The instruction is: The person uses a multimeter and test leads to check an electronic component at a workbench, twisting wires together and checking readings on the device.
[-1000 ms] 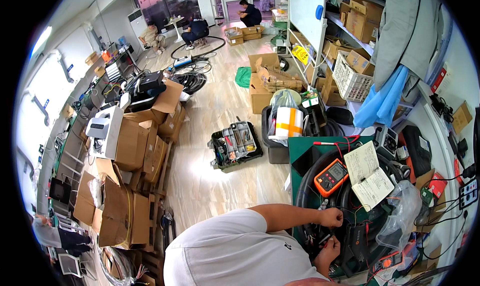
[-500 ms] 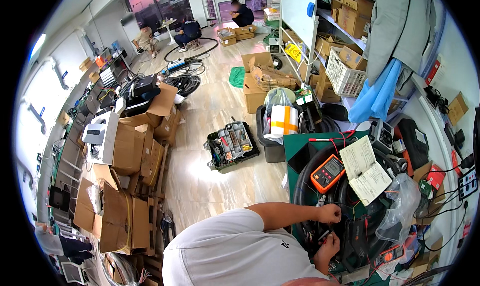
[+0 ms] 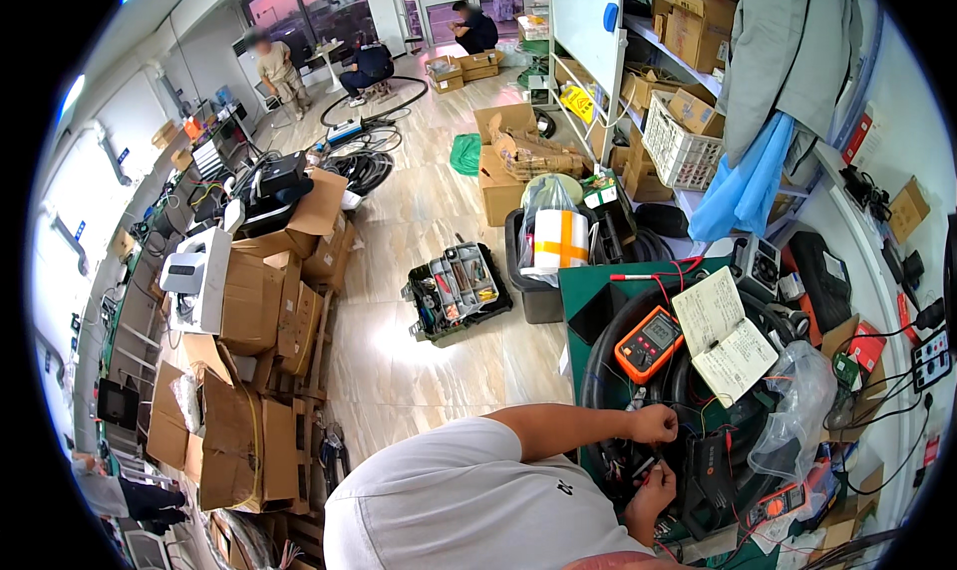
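My left hand [image 3: 653,424] and right hand [image 3: 653,490] pinch thin wires [image 3: 666,452] among the black cable coil [image 3: 608,371]. I judge a tug could snag them, dragging the orange meter [image 3: 648,343] off the counter's [image 3: 583,283] near edge.

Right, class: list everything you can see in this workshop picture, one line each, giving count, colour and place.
Multimeter: one, orange, on the green bench.
Notebook: one, white, open, right of the multimeter.
Cable coil: one, black, around the bench work area.
Toolbox: one, black, open on the floor.
Cardboard boxes: many, brown, stacked at the left.
Basket: one, white, on the shelf.
Blue cloth: one, hanging by the shelf.
People: three, far end of the room.
Left hand: on wires beside the coil.
Right hand: pinching a small, thin object; cannot tell what.
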Available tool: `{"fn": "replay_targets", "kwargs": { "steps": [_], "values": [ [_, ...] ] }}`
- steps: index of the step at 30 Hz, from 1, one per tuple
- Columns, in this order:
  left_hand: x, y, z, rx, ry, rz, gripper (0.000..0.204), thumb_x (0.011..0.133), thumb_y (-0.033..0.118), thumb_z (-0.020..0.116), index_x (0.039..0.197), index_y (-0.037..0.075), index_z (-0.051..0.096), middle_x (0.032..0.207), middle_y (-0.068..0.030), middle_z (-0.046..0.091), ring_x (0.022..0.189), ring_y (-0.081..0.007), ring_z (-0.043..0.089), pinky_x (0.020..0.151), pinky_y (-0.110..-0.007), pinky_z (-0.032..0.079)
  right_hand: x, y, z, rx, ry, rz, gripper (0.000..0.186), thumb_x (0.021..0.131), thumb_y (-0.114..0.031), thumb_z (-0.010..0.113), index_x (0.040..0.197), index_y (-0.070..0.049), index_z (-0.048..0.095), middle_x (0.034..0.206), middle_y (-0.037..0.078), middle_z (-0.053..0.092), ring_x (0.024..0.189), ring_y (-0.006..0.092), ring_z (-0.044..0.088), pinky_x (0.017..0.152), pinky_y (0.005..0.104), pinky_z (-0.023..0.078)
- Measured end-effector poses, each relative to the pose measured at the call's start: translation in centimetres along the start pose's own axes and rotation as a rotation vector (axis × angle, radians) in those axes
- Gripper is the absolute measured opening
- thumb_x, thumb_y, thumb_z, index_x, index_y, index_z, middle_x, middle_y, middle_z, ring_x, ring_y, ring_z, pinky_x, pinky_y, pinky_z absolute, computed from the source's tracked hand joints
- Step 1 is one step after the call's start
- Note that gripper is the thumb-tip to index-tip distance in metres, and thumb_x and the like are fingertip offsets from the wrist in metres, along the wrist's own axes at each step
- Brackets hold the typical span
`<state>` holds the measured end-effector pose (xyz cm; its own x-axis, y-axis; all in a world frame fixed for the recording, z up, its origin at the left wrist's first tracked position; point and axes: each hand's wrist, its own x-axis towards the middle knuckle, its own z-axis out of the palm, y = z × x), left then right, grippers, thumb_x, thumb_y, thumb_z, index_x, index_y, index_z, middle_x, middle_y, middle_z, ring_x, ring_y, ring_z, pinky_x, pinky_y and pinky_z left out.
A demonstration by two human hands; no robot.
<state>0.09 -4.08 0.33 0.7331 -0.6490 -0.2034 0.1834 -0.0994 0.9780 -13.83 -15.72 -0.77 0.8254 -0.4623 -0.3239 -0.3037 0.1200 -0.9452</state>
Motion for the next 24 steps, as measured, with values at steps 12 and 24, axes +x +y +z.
{"fn": "replay_targets", "kwargs": {
  "steps": [12,24],
  "values": [
    [-0.41,0.76,0.1,-0.009,0.019,-0.016,0.014,0.078,0.013,0.062,0.082,0.0,0.06,0.072,-0.0049,0.061,0.06,-0.0133,0.058,0.055,-0.028,0.047,-0.2,-0.28,0.28,0.02,0.015,-0.01,0.02,0.092,-0.013,0.053,0.105,0.001,0.058,0.084,0.004,0.058,0.068,0.0107,0.053,0.051,0.0249,0.046],
    [-0.1,-0.04,0.03,0.033,0.029,0.041,0.016,0.078,0.015,0.062,0.084,0.0,0.061,0.074,-0.0056,0.062,0.063,-0.0149,0.059,0.057,-0.029,0.048,-0.09,-0.1,0.17,-0.031,0.01,0.011,0.023,0.093,-0.015,0.052,0.11,0.0,0.058,0.086,0.004,0.058,0.07,0.0109,0.054,0.052,0.0253,0.046]
  ]
}}
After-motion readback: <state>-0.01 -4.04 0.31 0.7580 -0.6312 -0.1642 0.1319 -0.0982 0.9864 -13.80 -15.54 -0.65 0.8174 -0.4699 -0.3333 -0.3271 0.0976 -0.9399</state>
